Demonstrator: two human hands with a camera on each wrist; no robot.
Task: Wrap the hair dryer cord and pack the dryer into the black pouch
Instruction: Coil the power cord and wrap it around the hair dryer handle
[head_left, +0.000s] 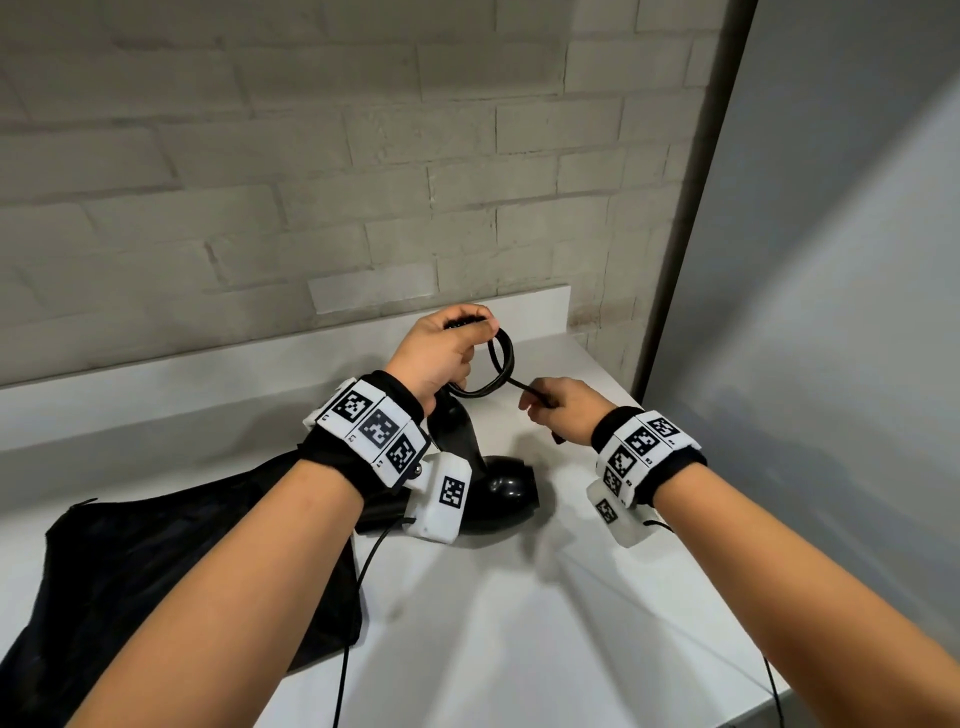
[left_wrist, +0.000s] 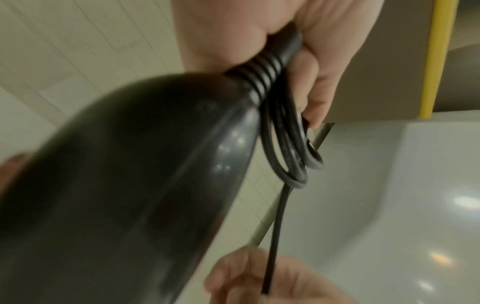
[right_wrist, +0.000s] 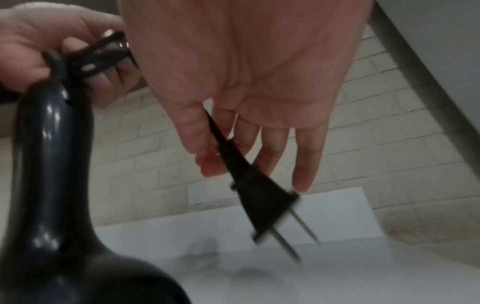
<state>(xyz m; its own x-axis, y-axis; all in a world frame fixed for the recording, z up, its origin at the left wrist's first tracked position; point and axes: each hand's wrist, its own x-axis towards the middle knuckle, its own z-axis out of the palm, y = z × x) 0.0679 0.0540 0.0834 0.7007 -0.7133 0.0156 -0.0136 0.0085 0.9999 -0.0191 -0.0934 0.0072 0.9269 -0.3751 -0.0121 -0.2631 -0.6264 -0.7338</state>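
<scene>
A glossy black hair dryer (head_left: 498, 493) hangs with its body down just above the white counter (head_left: 571, 623). My left hand (head_left: 447, 353) grips the ribbed cord end of the handle (left_wrist: 267, 74) together with a few cord loops (head_left: 501, 364). The loops (left_wrist: 288, 148) dangle beside my fingers. My right hand (head_left: 558, 410) pinches the cord's free end close to the plug (right_wrist: 262, 197), whose two prongs point down. A short length of cord (left_wrist: 275, 230) runs taut between both hands. The black pouch (head_left: 156, 571) lies flat on the counter at the left, under my left forearm.
A brick wall (head_left: 311, 182) rises behind the counter's raised back ledge (head_left: 519, 312). A grey panel (head_left: 831, 312) closes off the right side. Thin black sensor cables (head_left: 358, 597) hang from both wristbands.
</scene>
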